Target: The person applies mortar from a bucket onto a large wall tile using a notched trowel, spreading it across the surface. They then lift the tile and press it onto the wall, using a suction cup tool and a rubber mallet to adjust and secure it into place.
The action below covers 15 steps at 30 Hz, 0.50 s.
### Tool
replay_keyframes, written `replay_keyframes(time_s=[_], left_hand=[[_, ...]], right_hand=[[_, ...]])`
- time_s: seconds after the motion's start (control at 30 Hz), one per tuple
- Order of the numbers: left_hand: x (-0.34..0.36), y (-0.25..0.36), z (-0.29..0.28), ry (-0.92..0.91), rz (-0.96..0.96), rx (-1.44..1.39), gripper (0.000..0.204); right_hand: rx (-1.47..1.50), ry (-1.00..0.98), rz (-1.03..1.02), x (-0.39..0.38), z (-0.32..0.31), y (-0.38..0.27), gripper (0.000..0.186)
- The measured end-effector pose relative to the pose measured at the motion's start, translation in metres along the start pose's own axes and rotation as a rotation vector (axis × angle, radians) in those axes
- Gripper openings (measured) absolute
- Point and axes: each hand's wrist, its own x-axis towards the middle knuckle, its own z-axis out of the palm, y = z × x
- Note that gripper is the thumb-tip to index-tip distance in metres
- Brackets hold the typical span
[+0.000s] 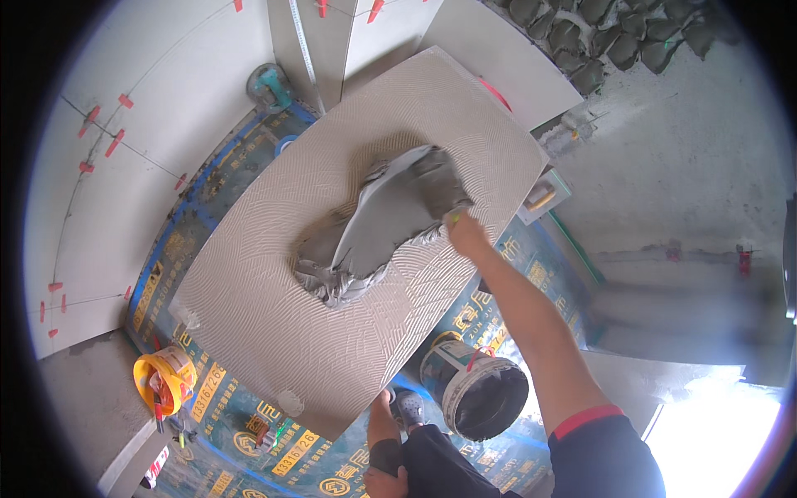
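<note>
My right hand [466, 234] reaches in from the lower right, its fingers closed round the handle of a trowel [455, 217]. The trowel's blade is hard to make out against a thick heap of grey tile adhesive [390, 212]. That heap lies mid-slab on a large tile [249, 274], whose upturned face is combed with fine curved ridges of adhesive. At the lower edge my left hand [386, 483] rests by my leg, away from the tile; its fingers are partly hidden, so I cannot tell whether it is closed.
Near my right arm stands a bucket [457, 378] of grey adhesive. A yellow bucket [143, 383] with tools stands at left. A teal suction lifter [270, 87] is beside the tiled wall [166, 100] with red clips. Adhesive dabs [627, 51] cover the wall at upper right. Printed sheeting [303, 452] covers the floor.
</note>
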Motion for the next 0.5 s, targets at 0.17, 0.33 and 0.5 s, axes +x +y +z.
replay_keyframes(time_s=[0.17, 0.33, 0.5], left_hand=[[0.012, 0.01, 0.0, -0.005, 0.053, 0.031, 0.045], [0.025, 0.013, 0.002, -0.042, 0.175, 0.254, 0.046], [0.046, 0.045, -0.013, -0.142, -0.071, 0.317, 0.076]], right_hand=[[0.686, -0.177, 0.503, 0.024, -0.03, 0.054, 0.055], [1.112, -0.78, 0.518, -0.069, 0.034, -0.004, 0.052], [0.811, -0.828, 0.349, -0.178, 0.056, -0.083, 0.048]])
